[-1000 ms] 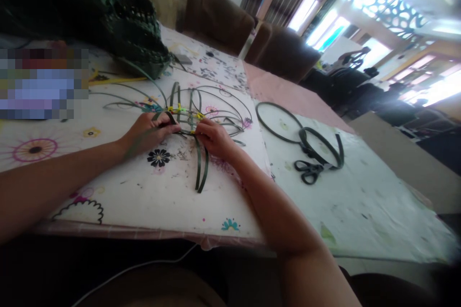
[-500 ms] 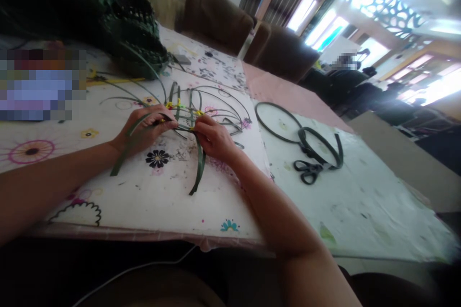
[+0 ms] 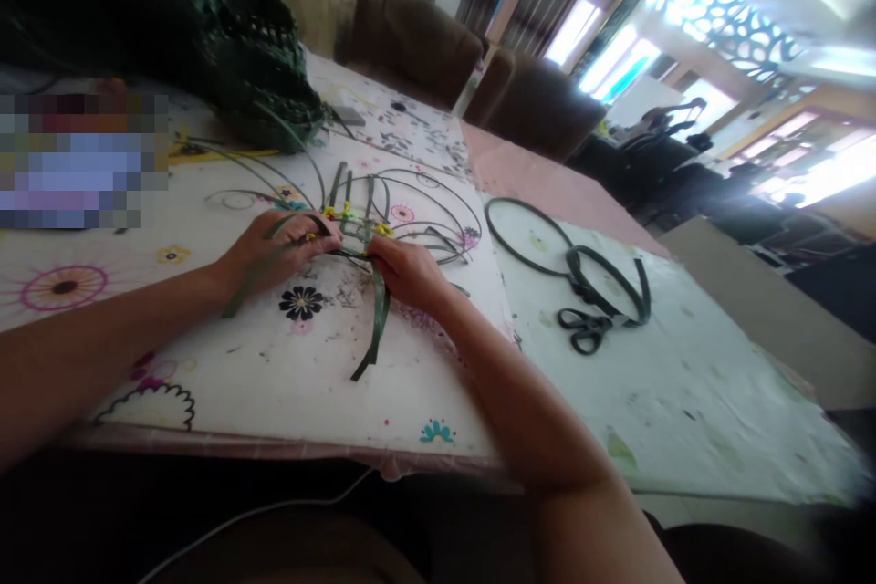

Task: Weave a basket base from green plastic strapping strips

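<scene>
Between my hands is a small open weave of dark green strips (image 3: 370, 192), with bits of yellow at some crossings. My left hand (image 3: 270, 246) pinches the weave's left edge, and a strip loops over its knuckles. On the right edge, my right hand (image 3: 403, 265) grips with thumb and fingers closed. A loose strip end (image 3: 375, 328) hangs below the right fingers over the tablecloth. Long thin strips curve out behind the weave on both sides. The fingertips partly hide where they hold the strips.
Black-handled scissors (image 3: 585, 328) lie beside a coiled dark strip (image 3: 609, 283) and a larger ring (image 3: 526, 237) on the right. Dark green woven baskets (image 3: 266, 64) stand at the back left. Brown chairs (image 3: 411, 46) line the far side of the flowered tablecloth (image 3: 274, 392).
The weave has tipped slightly, its upright strips now standing a little higher. The hanging strip end has swung a bit left. Both hands keep their grip.
</scene>
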Motion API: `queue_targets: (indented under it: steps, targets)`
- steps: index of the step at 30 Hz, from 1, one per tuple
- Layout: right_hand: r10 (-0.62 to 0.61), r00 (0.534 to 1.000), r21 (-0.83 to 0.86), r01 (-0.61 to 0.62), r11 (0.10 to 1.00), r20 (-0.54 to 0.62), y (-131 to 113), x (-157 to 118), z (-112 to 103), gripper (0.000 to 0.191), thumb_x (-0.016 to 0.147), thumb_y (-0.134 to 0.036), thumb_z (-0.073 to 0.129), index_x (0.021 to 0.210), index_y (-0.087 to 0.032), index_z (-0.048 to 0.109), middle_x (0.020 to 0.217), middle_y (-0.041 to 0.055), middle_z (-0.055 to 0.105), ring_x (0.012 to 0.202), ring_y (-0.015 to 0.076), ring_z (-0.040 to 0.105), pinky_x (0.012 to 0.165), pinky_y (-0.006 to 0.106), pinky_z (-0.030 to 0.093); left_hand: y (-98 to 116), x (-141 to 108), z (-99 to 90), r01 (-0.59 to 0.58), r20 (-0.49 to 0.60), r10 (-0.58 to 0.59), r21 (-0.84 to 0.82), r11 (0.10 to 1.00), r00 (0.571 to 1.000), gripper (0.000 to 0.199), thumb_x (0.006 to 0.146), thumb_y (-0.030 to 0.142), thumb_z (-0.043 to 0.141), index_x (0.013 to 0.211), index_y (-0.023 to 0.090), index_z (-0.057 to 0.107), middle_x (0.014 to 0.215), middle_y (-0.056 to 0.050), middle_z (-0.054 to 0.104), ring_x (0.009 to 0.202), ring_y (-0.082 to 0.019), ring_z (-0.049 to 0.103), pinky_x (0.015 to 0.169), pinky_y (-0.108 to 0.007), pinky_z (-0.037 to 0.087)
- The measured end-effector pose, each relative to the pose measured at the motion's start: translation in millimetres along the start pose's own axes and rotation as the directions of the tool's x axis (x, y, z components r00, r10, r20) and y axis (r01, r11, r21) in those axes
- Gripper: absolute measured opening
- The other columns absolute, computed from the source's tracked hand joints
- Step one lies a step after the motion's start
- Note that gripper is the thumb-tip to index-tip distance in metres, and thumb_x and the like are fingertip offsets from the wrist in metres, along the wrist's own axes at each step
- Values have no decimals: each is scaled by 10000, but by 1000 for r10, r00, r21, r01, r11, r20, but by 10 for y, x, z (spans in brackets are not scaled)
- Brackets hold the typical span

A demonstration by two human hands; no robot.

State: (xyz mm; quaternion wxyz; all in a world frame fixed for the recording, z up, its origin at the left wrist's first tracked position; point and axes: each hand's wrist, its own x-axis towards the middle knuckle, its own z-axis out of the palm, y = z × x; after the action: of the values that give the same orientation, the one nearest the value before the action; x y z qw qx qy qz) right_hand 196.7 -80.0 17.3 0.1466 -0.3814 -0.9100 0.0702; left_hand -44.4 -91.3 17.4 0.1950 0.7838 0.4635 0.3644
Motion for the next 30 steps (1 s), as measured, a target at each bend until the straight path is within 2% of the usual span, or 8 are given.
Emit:
queue_targets:
  steps: [2, 6, 9, 13, 18, 22, 25, 30]
  targets:
    - [-2, 1000, -6, 2, 1000, 22, 9, 1, 21, 159, 994, -127, 454, 1008, -216, 585, 980, 25, 687, 833, 154, 582, 699, 265, 340, -20, 2, -5, 22, 49, -25, 58, 998, 999, 466, 959, 619, 572, 861, 206, 765, 1022, -41, 774, 993, -231, 703, 925, -351, 502]
    - [11, 1000, -5, -11, 1000, 20, 85, -12, 39, 154, 988, -139, 448, 968, -220, 578, 927, 22, 672, 787, 156, 560, 684, 264, 324, -142, 41, -40, -123, 108, 108, 138, 983, 988, 529, 951, 675, 545, 983, 192, 757, 1089, -77, 732, 1004, -234, 679, 891, -340, 501]
    - [26, 999, 38, -25, 999, -35, 178, -25, 15, 138, 967, -150, 461, 942, -217, 578, 860, 20, 651, 756, 158, 547, 699, 263, 337, -251, 83, -78, -162, 119, 136, 254, 953, 984, 601, 950, 699, 532, 1140, 162, 724, 1201, -118, 707, 1082, -269, 659, 905, -363, 503]
    - [-3, 996, 151, 16, 988, -88, 246, -36, -28, 110, 940, -184, 470, 890, -215, 563, 794, 10, 611, 721, 148, 532, 700, 256, 353, -368, 105, -70, -244, 158, 208, 262, 934, 965, 494, 998, 595, 531, 1143, 160, 715, 1189, -95, 702, 1044, -230, 669, 903, -333, 501]
    - [-25, 988, 250, 64, 966, -154, 207, -50, -76, 101, 916, -215, 462, 850, -215, 538, 739, -7, 559, 671, 133, 499, 684, 252, 354, -436, 102, 13, -265, 110, 243, 286, 921, 964, 414, 1017, 513, 504, 1112, 186, 740, 1183, -86, 686, 1001, -204, 657, 861, -304, 505]
    - [-39, 982, 273, 89, 958, -184, 163, -61, -112, 106, 923, -228, 457, 849, -216, 533, 718, -18, 539, 640, 125, 455, 670, 251, 351, -332, 99, -20, -221, 154, 188, 235, 947, 970, 410, 1005, 487, 490, 1122, 176, 730, 1274, -106, 661, 1022, -222, 656, 870, -313, 521]
    - [-48, 981, 259, 97, 961, -189, 141, -66, -120, 114, 934, -239, 456, 857, -216, 537, 724, -16, 548, 641, 125, 453, 666, 249, 353, -241, 105, -75, -200, 225, 166, 139, 970, 960, 419, 1008, 492, 455, 1114, 172, 704, 1323, -123, 636, 1109, -259, 651, 948, -353, 528]
    - [-75, 986, 152, 97, 984, -146, 79, -69, -127, 144, 967, -218, 439, 885, -211, 558, 777, 7, 601, 692, 138, 509, 684, 255, 358, -265, 141, -67, -221, 221, 214, 9, 975, 952, 377, 981, 508, 467, 1042, 184, 651, 1166, -119, 655, 1088, -271, 639, 983, -382, 524]
